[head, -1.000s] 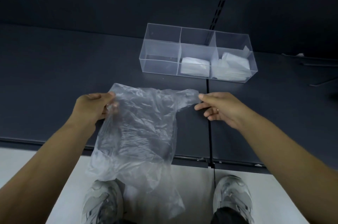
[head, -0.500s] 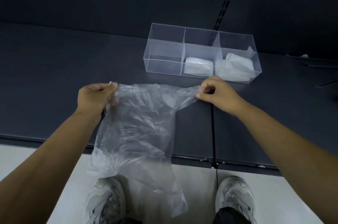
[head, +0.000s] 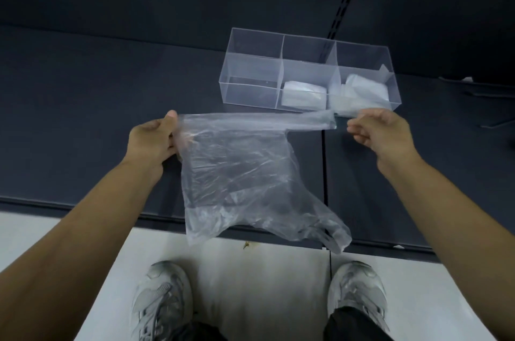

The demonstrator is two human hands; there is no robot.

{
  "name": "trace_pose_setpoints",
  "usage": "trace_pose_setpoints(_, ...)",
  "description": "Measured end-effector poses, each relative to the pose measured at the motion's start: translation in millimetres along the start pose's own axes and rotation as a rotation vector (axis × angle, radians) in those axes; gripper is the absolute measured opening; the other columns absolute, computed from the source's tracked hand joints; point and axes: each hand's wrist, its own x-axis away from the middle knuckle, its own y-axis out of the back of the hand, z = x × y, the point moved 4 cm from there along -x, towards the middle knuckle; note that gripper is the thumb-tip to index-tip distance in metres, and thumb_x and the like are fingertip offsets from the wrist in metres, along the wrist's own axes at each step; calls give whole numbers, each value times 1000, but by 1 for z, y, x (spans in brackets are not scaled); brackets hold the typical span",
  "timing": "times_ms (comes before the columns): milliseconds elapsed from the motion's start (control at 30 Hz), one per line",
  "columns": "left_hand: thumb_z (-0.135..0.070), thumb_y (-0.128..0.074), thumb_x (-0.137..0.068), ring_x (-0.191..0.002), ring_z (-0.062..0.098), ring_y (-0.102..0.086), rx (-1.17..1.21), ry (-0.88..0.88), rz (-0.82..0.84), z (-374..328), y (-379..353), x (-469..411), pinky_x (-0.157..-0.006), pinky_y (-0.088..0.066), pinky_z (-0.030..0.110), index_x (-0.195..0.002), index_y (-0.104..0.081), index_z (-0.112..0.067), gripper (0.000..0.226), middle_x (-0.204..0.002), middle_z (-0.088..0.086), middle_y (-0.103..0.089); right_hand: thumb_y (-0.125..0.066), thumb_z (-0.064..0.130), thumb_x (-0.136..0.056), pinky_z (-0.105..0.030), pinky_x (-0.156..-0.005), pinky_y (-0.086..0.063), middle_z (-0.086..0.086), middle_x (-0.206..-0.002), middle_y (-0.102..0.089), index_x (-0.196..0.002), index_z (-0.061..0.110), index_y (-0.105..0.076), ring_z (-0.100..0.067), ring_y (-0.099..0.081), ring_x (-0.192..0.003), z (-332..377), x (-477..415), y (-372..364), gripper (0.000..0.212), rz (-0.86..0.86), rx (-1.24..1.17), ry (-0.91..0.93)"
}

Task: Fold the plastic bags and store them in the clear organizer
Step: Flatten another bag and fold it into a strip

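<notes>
My left hand (head: 156, 140) grips the left top corner of a clear, crinkled plastic carrier bag (head: 237, 173), thumb on top and fingers curled round the film underneath. The bag hangs between my hands over the near edge of the dark grey table (head: 83, 90), with its lower end drooping past the edge above the pale floor (head: 250, 285). My two grey trainers, left (head: 161, 299) and right (head: 359, 293), stand down there.

The bag's top edge runs taut to the right into a narrow handle strip. My right hand (head: 381, 131) has its fingers curled and pinches the far end of that strip, though the film is very faint there.

Just beyond the strip, on the table, sits the clear rectangular plastic organizer (head: 250, 62) with three compartments side by side. A folded white bag (head: 303, 94) lies in the middle one, and more folded white bags (head: 362, 92) lie in the right one.
</notes>
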Motion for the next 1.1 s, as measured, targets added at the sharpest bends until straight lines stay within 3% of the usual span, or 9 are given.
trace_pose_setpoints(33, -42, -60, -93, -75, 8, -72, -6, 4, 45, -1, 1, 6, -61, -53, 20, -93, -67, -17, 26, -86, -4, -75, -60, 20, -93, -22, -68, -53, -6, -90, -70, -93, 17, -61, -14, -66, -79, -1, 8, 3, 4, 29, 52, -10)
trace_pose_setpoints(167, -39, -61, -92, -79, 14, -73, -133, 31, 109, 16, 24, 49, -66, -54, 26, -93, -66, -18, 22, -85, 1, -75, -54, 60, -79, -20, -57, -45, 5, -79, -67, -92, 19, -73, -5, -57, -66, -13, 71, 20, 47, 322, 247, -50)
trace_pose_setpoints(333, -36, -66, -85, -64, 26, -71, -270, 87, 132, 56, 52, 118, -54, -56, 24, -82, -70, -2, 34, -73, 16, -72, -66, 57, -66, -18, -49, -35, 8, -54, -51, -95, 34, -71, -7, -39, -49, -47, 139, 30, 37, 700, 402, -196)
trace_pose_setpoints(500, -44, -67, -75, -75, 28, -73, -253, 260, 287, 76, 46, 140, -64, -56, 32, -92, -70, -5, 43, -82, 14, -75, -76, 21, -77, -18, -48, -34, -4, -70, -67, -91, 15, -71, -6, -42, -47, -59, 145, 24, 16, 597, 327, -216)
trace_pose_setpoints(600, -38, -70, -69, -78, 28, -74, -136, 307, 307, 77, 39, 134, -57, -57, 26, -93, -71, -4, 42, -88, 16, -75, -75, 30, -71, -15, -47, -32, -10, -74, -65, -81, 12, -74, -6, -39, -51, -55, 138, 25, 20, 588, 224, -218)
trace_pose_setpoints(700, -33, -70, -68, -75, 26, -74, -30, 311, 235, 77, 41, 125, -52, -55, 22, -94, -70, -5, 38, -87, 16, -74, -72, 31, -70, -17, -47, -29, -17, -79, -43, -74, 11, -74, -9, -28, -51, -52, 130, 31, 21, 647, -14, -275)
trace_pose_setpoints(767, -32, -70, -68, -75, 26, -74, -5, 302, 207, 77, 45, 120, -52, -55, 22, -95, -69, -4, 39, -87, 17, -74, -72, 29, -69, -16, -48, -34, -14, -78, -48, -71, 11, -73, -8, -32, -52, -48, 124, 36, 18, 661, -58, -261)
trace_pose_setpoints(933, -33, -70, -67, -75, 26, -74, -5, 306, 227, 83, 45, 119, -53, -57, 23, -95, -68, -3, 41, -87, 17, -74, -81, 29, -61, -18, -68, -47, -4, -76, -66, -70, 16, -72, -11, -58, -69, -33, 116, 42, 18, 714, 238, -72)
trace_pose_setpoints(1100, -34, -72, -65, -75, 27, -74, -22, 285, 244, 83, 43, 120, -52, -56, 22, -88, -69, -5, 37, -87, 19, -74, -83, 16, -70, -29, -60, -51, -2, -63, -69, -62, 17, -65, -17, -61, -58, -31, 114, 34, 21, 400, 553, 189)
